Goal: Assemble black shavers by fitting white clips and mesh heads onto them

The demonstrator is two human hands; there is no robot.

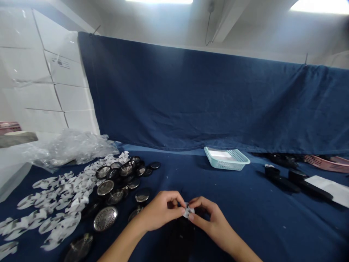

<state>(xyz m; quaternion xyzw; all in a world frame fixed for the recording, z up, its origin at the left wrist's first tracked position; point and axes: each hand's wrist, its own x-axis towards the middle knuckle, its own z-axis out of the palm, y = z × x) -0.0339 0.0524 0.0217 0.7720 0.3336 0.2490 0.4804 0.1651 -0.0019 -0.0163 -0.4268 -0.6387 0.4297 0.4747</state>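
Observation:
My left hand (pixel 163 211) and my right hand (pixel 209 218) meet low in the middle of the view. Fingers and thumbs of both pinch a small white plastic piece (pixel 188 210) from its two sides. A long black object (pixel 180 236) extends below it towards me; its kind is too dark to tell. Left of my hands lie several round dark metal discs with perforated faces, one of them a shiny disc (pixel 105 218). Beyond them spreads a heap of white plastic pieces (pixel 73 193) with curved shapes.
A light-blue plastic basket (pixel 229 165) holding white paper stands further back. Black long-handled items (pixel 283 180), white paper (pixel 331 189) and a pink basket (pixel 327 163) are at the right. Clear plastic wrapping (pixel 73 147) lies left, before white boxes (pixel 73 94). A blue cloth (pixel 191 94) hangs behind.

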